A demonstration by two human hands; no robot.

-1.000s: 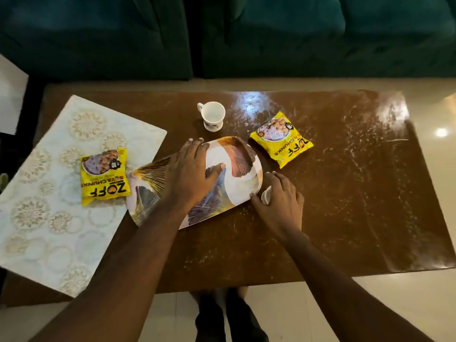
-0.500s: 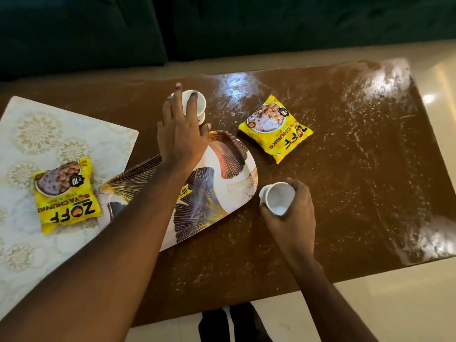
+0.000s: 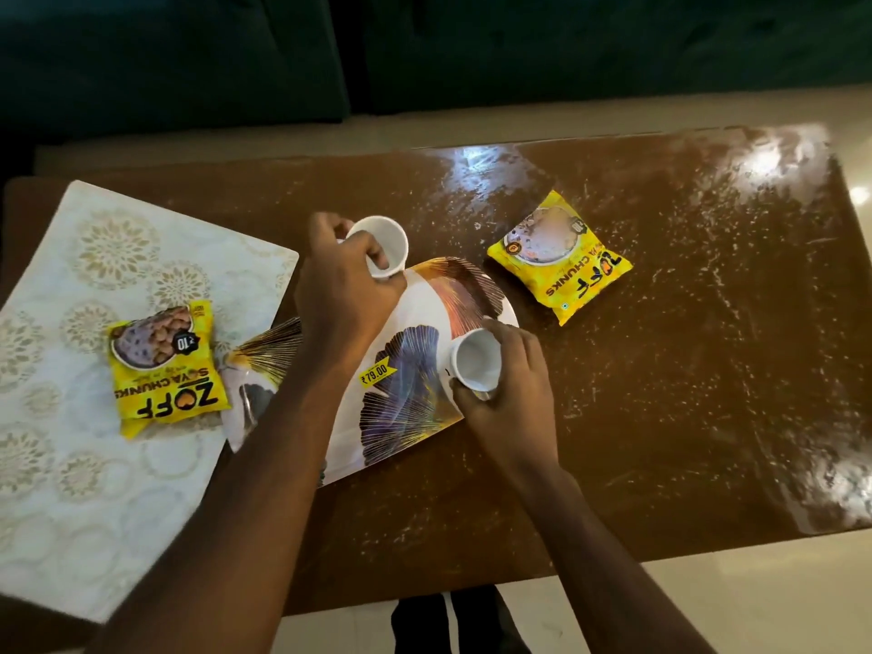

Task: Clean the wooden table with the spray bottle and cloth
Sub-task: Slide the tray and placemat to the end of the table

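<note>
The brown wooden table [image 3: 660, 370] is glossy and streaked with pale marks. A patterned tray [image 3: 415, 370] with fan-leaf prints lies near its middle. My left hand [image 3: 344, 285] grips a white cup [image 3: 384, 245] just past the tray's far edge, tilted toward me. My right hand [image 3: 509, 389] holds a second white cup [image 3: 474, 363] over the tray's right end. No spray bottle or cloth is in view.
A yellow snack packet [image 3: 559, 262] lies right of the tray. Another yellow packet [image 3: 165, 365] rests on a white patterned placemat [image 3: 94, 464] at the table's left. A dark green sofa [image 3: 424, 49] stands behind the table, and pale floor tiles show in front.
My left hand has closed on the far cup and tipped it up. My right hand carried its cup left, from the bare table onto the tray's right end.
</note>
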